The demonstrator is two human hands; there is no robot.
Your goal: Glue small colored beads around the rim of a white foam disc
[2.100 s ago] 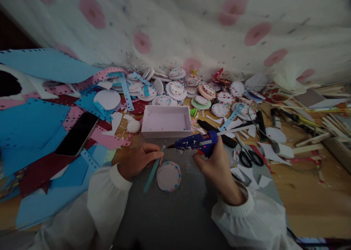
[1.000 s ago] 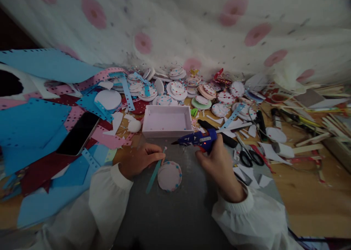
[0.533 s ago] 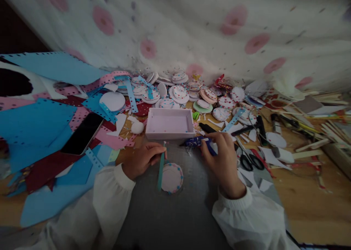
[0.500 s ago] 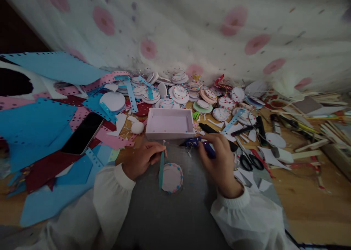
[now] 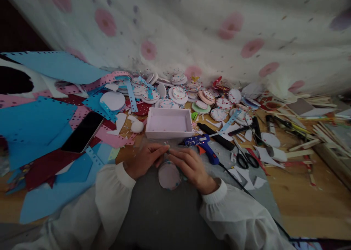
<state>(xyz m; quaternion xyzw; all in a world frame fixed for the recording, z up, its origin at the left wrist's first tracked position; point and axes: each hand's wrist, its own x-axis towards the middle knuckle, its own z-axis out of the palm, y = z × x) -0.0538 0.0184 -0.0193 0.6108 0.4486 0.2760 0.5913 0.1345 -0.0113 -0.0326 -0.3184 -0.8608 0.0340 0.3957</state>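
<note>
A pale round disc [image 5: 168, 176] with coloured dots on its rim lies on the grey mat [image 5: 164, 217] between my hands. My left hand [image 5: 144, 160] and my right hand [image 5: 192, 168] meet fingertip to fingertip at the disc's far rim. There they pinch the end of a teal paper strip [image 5: 168, 151], and fingers hide most of it. My right hand lies across the disc's right edge. The blue glue gun [image 5: 201, 143] lies on the mat just beyond my right hand, held by nobody, its nozzle pointing left.
A white shallow box [image 5: 168, 122] stands right behind the hands. A black phone [image 5: 82, 132] rests on blue and pink punched sheets [image 5: 33, 122] at left. Several decorated discs [image 5: 178, 92] are piled at the back. Scissors [image 5: 248, 159], a black marker [image 5: 216, 136] and wooden sticks [image 5: 323, 129] lie at right.
My right hand has put the glue gun down on the mat and moved left onto the disc, meeting my left fingertips. The teal strip, earlier standing clear of the disc, is now under the fingers.
</note>
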